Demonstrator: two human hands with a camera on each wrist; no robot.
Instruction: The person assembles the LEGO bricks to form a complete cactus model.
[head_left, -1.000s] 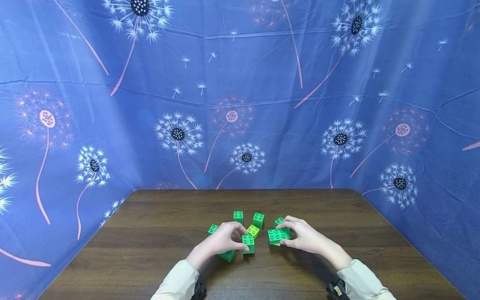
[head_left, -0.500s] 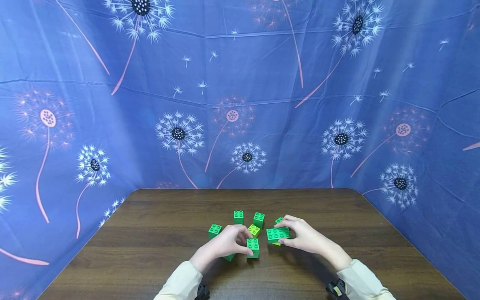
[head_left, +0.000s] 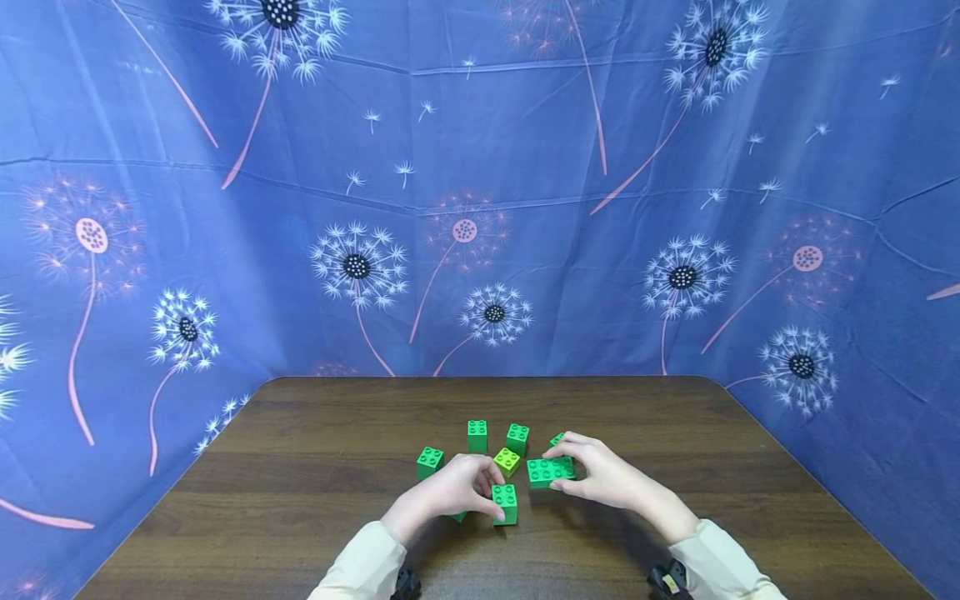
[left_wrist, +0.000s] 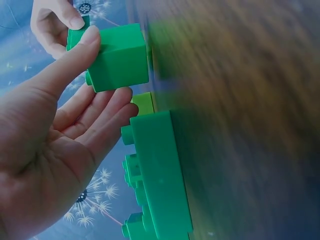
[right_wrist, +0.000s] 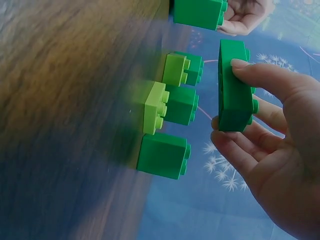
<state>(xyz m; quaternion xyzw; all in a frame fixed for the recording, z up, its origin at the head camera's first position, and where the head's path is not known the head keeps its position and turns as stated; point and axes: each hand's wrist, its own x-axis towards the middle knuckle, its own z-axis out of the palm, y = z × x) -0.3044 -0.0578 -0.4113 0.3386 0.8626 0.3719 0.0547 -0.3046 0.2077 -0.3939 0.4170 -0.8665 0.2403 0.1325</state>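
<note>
My left hand [head_left: 450, 487] pinches a green two-by-two toy brick [head_left: 505, 506] between thumb and fingers, low over the table. My right hand [head_left: 596, 471] holds a longer green toy brick [head_left: 551, 472] by its sides, raised above the table, studs up. A lime brick [head_left: 507, 462] sits between and beyond the hands. Below the right hand's brick, the right wrist view shows another lime brick [right_wrist: 156, 107], hidden in the head view. Beside the left hand a green brick [left_wrist: 160, 175] lies on the table, mostly covered by that hand in the head view.
Green bricks stand around on the brown wooden table [head_left: 300, 533]: one at the back [head_left: 477, 435], a second close by [head_left: 517, 439], a third at left [head_left: 430, 462]. Another green brick [head_left: 557, 439] shows behind the right fingers. A blue dandelion-print cloth [head_left: 570, 275] hangs behind.
My left hand has carried its small green brick right and toward the near edge. My right hand has shifted slightly left with the long brick, now covering the lime one beneath.
</note>
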